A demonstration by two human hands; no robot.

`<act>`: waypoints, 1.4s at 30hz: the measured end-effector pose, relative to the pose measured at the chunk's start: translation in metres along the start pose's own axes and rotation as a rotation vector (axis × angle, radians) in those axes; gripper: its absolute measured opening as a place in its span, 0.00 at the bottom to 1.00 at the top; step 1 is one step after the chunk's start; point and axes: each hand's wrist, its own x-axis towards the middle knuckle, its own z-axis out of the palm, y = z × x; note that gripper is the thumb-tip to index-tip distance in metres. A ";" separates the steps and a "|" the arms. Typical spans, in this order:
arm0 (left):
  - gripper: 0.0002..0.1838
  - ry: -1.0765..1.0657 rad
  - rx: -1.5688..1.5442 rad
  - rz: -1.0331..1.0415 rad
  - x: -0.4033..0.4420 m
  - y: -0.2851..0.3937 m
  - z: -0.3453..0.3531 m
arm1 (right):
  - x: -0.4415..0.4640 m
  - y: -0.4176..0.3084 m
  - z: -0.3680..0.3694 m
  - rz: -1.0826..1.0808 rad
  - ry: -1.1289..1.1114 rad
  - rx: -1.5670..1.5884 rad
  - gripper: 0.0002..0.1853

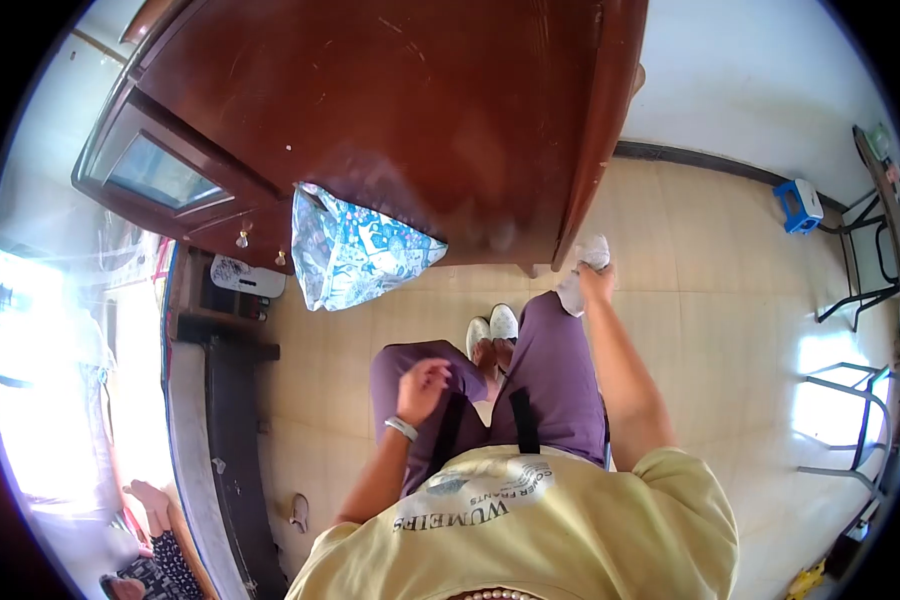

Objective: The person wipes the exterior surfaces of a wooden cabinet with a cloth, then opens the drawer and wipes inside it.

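A white cloth (570,293) hangs from my right hand (597,280), whose fingers are wrapped round it beside my right knee. Part of the cloth shows above the fist, near the cabinet's corner. Over my left thigh is my left hand (424,388), with its fingers loosely curled, apart, and nothing seen in them. A blue and white patterned bag (360,250) lies at the edge of the reddish-brown wooden cabinet (420,120) and drapes over it. Neither hand touches the bag.
Near the right wall are a blue and white stool (798,206) and a metal-framed chair (850,420). A dark bench (235,450) runs along the left. Another person's legs (165,535) show at the lower left. A slipper (300,512) lies on the tiled floor.
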 end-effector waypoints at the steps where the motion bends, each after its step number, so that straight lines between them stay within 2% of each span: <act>1: 0.09 0.061 -0.030 0.011 0.007 0.008 -0.007 | 0.001 -0.003 0.003 -0.001 -0.001 0.002 0.19; 3: 0.09 0.143 -0.069 -0.005 0.004 0.010 -0.021 | 0.000 -0.009 0.010 0.299 -0.237 0.522 0.22; 4: 0.09 0.229 -0.079 -0.075 0.012 0.002 -0.032 | 0.001 -0.015 0.014 0.298 -0.237 0.523 0.22; 6: 0.08 0.334 -0.084 -0.150 0.013 -0.017 -0.043 | -0.003 -0.028 0.030 0.504 -0.488 0.951 0.29; 8: 0.07 0.434 -0.178 -0.314 0.009 -0.035 -0.046 | 0.007 -0.031 0.046 0.533 -0.508 0.938 0.27; 9: 0.07 0.494 -0.246 -0.300 0.003 -0.033 -0.041 | -0.009 -0.051 0.052 0.590 -0.524 1.016 0.26; 11: 0.06 0.462 -0.217 -0.304 0.007 -0.036 -0.041 | -0.024 -0.088 0.059 0.702 -0.499 1.084 0.23; 12: 0.06 0.436 -0.195 -0.313 0.005 -0.036 -0.040 | -0.014 -0.098 0.079 0.669 -0.526 1.124 0.22; 14: 0.05 0.440 -0.158 -0.304 0.007 -0.035 -0.039 | -0.046 -0.138 0.071 0.573 -0.473 1.055 0.20; 16: 0.05 0.436 -0.196 -0.288 0.009 -0.040 -0.038 | -0.067 -0.182 0.060 0.615 -0.656 1.162 0.18; 18: 0.05 0.441 -0.197 -0.281 0.013 -0.037 -0.037 | -0.095 -0.218 0.048 0.444 -0.749 1.155 0.17; 20: 0.06 0.449 -0.198 -0.305 0.011 -0.032 -0.035 | -0.107 -0.229 0.038 0.375 -0.874 1.162 0.17; 22: 0.06 0.451 -0.204 -0.292 0.012 -0.036 -0.034 | -0.116 -0.249 0.028 0.130 -1.055 1.170 0.19; 24: 0.06 0.458 -0.210 -0.276 0.012 -0.035 -0.034 | -0.125 -0.260 0.021 0.138 -1.020 1.164 0.19; 28: 0.06 0.452 -0.204 -0.276 0.011 -0.036 -0.035 | -0.107 -0.233 0.049 -0.055 -0.750 1.027 0.18; 30: 0.06 0.454 -0.191 -0.263 0.011 -0.038 -0.036 | -0.103 -0.206 0.061 -0.040 -0.671 0.982 0.14; 32: 0.06 0.463 -0.190 -0.251 0.010 -0.038 -0.035 | -0.073 -0.160 0.074 -0.027 -0.627 0.803 0.15; 34: 0.06 0.451 -0.163 -0.265 0.009 -0.039 -0.035 | -0.061 -0.133 0.068 0.099 -0.418 0.518 0.22; 37: 0.06 0.437 -0.141 -0.236 0.012 -0.051 -0.036 | -0.041 -0.104 0.044 -0.172 -0.510 0.423 0.23; 40: 0.06 0.437 -0.122 -0.212 0.009 -0.047 -0.035 | -0.078 -0.151 -0.009 -0.492 -0.503 0.184 0.19; 42: 0.06 0.456 -0.115 -0.216 0.010 -0.041 -0.034 | -0.102 -0.191 -0.041 -0.676 -0.463 0.132 0.17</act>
